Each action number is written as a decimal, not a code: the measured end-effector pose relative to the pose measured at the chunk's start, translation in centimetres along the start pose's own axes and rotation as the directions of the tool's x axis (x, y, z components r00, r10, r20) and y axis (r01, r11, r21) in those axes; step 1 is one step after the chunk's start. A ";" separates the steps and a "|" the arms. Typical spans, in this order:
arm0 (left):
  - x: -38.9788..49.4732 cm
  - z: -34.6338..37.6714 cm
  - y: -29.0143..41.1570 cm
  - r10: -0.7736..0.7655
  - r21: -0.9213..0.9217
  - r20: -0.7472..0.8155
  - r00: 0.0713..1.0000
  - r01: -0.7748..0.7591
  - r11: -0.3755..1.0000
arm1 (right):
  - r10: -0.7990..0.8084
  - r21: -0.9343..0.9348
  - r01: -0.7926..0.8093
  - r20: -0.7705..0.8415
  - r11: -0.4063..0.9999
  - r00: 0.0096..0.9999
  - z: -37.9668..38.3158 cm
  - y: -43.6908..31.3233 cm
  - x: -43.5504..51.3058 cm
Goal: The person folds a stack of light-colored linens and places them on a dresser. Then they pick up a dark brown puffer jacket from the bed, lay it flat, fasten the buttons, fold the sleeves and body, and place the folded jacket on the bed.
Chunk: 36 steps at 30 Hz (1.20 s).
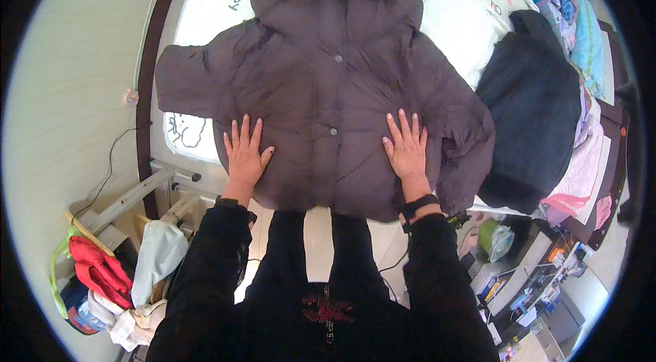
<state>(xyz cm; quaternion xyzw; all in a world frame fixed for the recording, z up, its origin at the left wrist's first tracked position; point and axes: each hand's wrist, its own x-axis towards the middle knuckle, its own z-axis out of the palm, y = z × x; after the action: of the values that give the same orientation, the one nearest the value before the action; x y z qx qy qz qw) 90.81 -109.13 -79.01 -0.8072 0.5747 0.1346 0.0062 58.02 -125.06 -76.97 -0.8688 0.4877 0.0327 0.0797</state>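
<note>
A dark brown hooded puffer jacket (287,85) lies spread front side up, its hood at the far end and its hem hanging over the near edge of a bed. Two round snaps show down its front. My left hand (247,149) rests flat with fingers spread on the lower left of the jacket front. On the lower right, my right hand (406,144) lies flat in the same way, fingers apart. The sleeve on the left sticks out sideways; the one on the right bends down beside the body of the jacket.
Black folded clothing (533,111) lies right of the jacket, with a pink towel (587,157) and heaped fabrics beyond. A white printed sheet (210,8) shows beneath. At lower left are a metal frame (133,198) and a red cloth (100,270); a cluttered shelf (523,275) stands lower right.
</note>
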 end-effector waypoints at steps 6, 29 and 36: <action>3.3 -2.6 0.8 0.002 -0.050 -0.018 1.000 -0.003 0.999 | 0.050 0.193 -0.065 0.083 0.979 0.995 -1.5 2.1 2.6; 14.2 -7.7 3.4 0.009 -0.898 0.325 0.946 0.305 0.316 | -0.193 0.661 0.450 -0.426 0.601 0.884 -17.0 1.7 13.9; 10.6 -11.7 3.2 -0.005 -0.676 0.449 0.894 0.336 -0.655 | -0.287 0.391 0.334 -0.175 0.858 0.942 -11.7 3.3 3.2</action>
<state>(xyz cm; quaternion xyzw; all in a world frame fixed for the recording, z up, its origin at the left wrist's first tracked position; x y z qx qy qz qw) 93.47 -121.96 -69.60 -0.4405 -0.0575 0.6374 -0.6296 56.65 -131.47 -66.22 -0.8993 0.3406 -0.1331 0.2397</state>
